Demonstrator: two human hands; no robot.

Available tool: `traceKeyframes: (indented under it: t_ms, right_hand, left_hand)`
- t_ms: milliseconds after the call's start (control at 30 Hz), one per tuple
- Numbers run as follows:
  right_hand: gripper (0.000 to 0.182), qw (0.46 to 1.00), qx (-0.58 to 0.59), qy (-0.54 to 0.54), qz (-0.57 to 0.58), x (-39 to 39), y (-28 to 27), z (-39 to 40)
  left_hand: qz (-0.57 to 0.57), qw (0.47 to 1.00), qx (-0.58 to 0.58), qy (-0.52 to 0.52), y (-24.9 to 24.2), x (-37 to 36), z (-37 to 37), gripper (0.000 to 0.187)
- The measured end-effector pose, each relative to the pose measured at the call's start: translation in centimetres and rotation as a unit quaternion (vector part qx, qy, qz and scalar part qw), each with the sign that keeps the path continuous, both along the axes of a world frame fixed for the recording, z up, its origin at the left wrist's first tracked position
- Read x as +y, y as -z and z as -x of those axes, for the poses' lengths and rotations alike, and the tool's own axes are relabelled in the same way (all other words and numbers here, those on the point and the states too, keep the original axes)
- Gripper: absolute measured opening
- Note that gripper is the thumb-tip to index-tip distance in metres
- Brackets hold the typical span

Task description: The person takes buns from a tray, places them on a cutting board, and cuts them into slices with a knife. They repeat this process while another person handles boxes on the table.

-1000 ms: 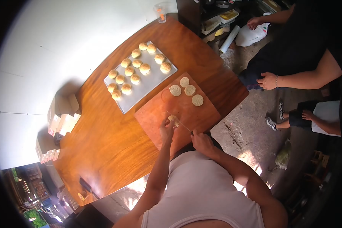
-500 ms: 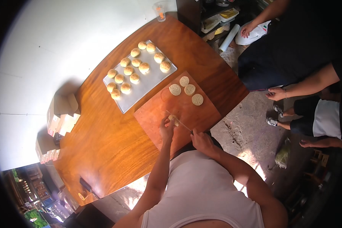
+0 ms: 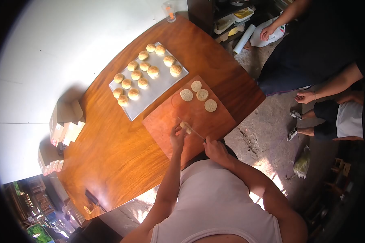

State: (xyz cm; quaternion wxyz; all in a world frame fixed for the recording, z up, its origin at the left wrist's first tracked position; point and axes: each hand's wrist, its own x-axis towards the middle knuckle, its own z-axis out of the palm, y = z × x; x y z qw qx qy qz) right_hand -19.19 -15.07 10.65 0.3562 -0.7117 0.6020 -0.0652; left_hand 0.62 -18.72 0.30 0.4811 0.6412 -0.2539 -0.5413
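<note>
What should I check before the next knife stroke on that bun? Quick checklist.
1. Left hand steadying the bun on the cutting board: ok.
2. Right hand gripping the knife: ok.
3. Blade at the bun: ok.
4. Left fingers clear of the blade edge: cannot tell.
5. Board space for new slices beside the four cut rounds: ok.
6. Other person's hand away from the board: ok.
</note>
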Motion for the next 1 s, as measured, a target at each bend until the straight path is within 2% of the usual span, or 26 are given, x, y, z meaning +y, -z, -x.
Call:
traceKeyframes:
  t_ms: [333,400,600,1000]
  right_hand:
    - [0.024,1.000,0.000,-0.001,-0.020,-0.2,0.2,0.0]
    - [0.024,1.000,-0.009,0.000,-0.011,-0.2,0.3,-0.1]
    - [0.023,1.000,0.001,-0.008,-0.025,-0.2,0.2,-0.4]
    - [0.024,0.999,-0.002,0.009,-0.054,-2.8,1.5,-2.9]
  left_hand:
    - [0.016,1.000,-0.004,-0.009,-0.3,-0.3,0.1,0.041]
    - [-0.004,0.997,-0.072,0.009,-0.6,-0.5,0.0,0.041]
    - [-0.002,0.991,-0.136,0.001,1.2,-0.6,-0.2,0.043]
    - [0.004,0.994,-0.111,-0.006,1.6,-0.1,0.1,0.037]
